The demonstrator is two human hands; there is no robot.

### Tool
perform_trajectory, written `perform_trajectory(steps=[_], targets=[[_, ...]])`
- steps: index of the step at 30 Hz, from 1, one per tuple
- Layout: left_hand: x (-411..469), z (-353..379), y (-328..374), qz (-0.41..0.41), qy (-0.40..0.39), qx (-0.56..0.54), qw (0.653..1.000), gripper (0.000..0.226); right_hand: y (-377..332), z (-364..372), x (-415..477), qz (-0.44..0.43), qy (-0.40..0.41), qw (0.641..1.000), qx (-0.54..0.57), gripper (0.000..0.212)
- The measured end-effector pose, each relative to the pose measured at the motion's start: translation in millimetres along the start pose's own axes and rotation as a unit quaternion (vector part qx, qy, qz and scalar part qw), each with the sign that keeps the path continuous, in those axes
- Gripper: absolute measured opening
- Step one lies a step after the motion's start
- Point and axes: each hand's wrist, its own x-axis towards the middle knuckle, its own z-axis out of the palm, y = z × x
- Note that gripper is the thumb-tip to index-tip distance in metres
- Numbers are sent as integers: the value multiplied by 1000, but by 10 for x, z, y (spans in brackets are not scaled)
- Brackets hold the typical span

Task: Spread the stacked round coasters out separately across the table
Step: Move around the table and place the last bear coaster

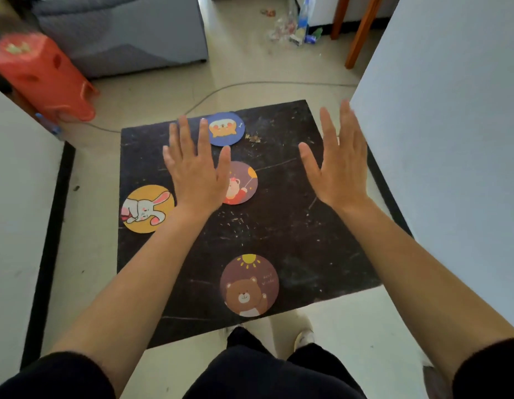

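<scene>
Several round coasters lie apart on a scratched black table (293, 226). A blue coaster (225, 129) sits at the far edge. A purple balloon-bear coaster (242, 182) lies mid-table, partly hidden by my left hand (196, 171). A yellow rabbit coaster (147, 208) rests at the left edge, and a brown bear coaster (250, 285) lies near the front. My left hand is held flat with fingers spread above the table, holding nothing. My right hand (340, 165) is raised over the table's right side, fingers apart and empty.
An orange plastic stool (45, 73) stands at the far left. A grey sofa (126, 33) is behind it. White panels flank both sides (451, 139). A cable (209, 95) crosses the floor beyond the table. Bottles and litter (296, 27) lie at the back.
</scene>
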Motion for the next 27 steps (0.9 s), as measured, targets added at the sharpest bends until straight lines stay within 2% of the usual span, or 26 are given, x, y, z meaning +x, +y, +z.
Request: perform_trajectory(steps=[2,7,13,17,21,24,27], targets=[[104,-13,189,4,-4,-1,1000,64,90,-73,66,-8,20,1000,-6,69],[106,135,676,14,-7,3,1000,67,506,-158,138,-11,0,1000,-8,71],[-4,500,1562,-7,6,29,1000,64,1443,-148,381,-41,-15,998,43,72],[-234,736,2239,-53,17,74,996,65,2090,-94,501,-103,-42,992,60,74],[-527,921,2811,-102,-15,99,990,66,2663,-97,524,-149,-86,982,79,76],[-612,996,3026,-127,-32,128,983,67,2901,-55,650,-171,-105,975,97,78],[-570,1060,3105,-171,-18,117,978,68,2964,44,830,-185,-125,968,114,80]])
